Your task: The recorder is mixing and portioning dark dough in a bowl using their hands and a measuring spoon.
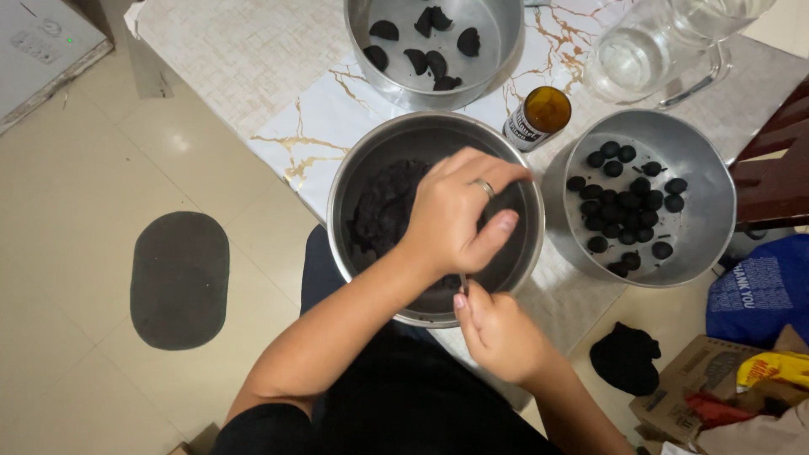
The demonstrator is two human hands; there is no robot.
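My left hand [459,215], fingers curled and reaching down into the dark mixture [383,211] in the middle steel bowl [354,168], should pinch off even portions while my right hand [497,333] grips the near rim to steady it.

Glass jug [649,50], brown bottle [539,116]
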